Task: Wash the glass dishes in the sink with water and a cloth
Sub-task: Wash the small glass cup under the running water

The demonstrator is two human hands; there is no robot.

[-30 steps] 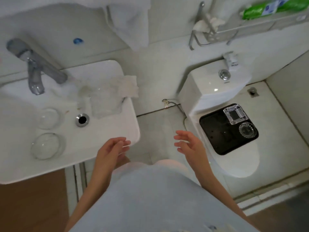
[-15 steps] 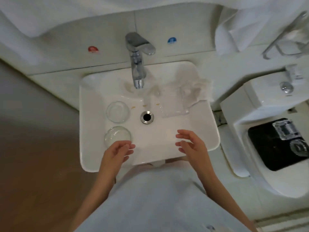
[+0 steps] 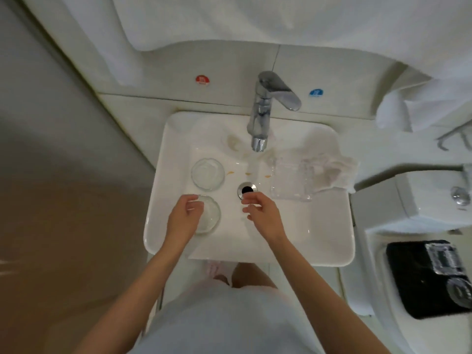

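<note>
**Head view.** Downward look into a white rectangular sink [image 3: 332, 251].

Step in hand, by judgement: the reach for the first dish, with washing proper not yet begun. No stream visible under the chrome faucet [image 3: 263, 116]. Cloth [image 3: 329, 169] crumpled on the sink's far right rim, untouched and well apart from both hands.

Task's things:
- Near round glass dish [image 3: 212, 218] on the basin floor at left, partly under the left hand.
- Far round glass dish [image 3: 208, 175] just beyond it, apart from it.
- Square glass dish [image 3: 290, 181] right of the drain [image 3: 247, 190], its far edge against the cloth.

Left hand [image 3: 184, 221]: forearm entering from below, palm down. Thumb and fingers loosely curled and apart above the left rim of the near round glass dish, clamped on nothing discernible. Contact with the rim not determinable.

Right hand [image 3: 263, 215]: palm down over bare basin, fingertips just beside the drain. Fingers loosely bent and spread, empty.

Next move, by judgement: either closing the left fingers on the thin rim of the near dish, or carrying the right hand across to the faucet lever or the cloth. Clear glass on glazed porcelain likely slippery once wet, so a firm pinch at the rim advisable.

Periphery: black toilet lid [image 3: 413, 282] at right, bearing a square glass piece [image 3: 444, 259] and a round glass piece [image 3: 462, 292].
</note>
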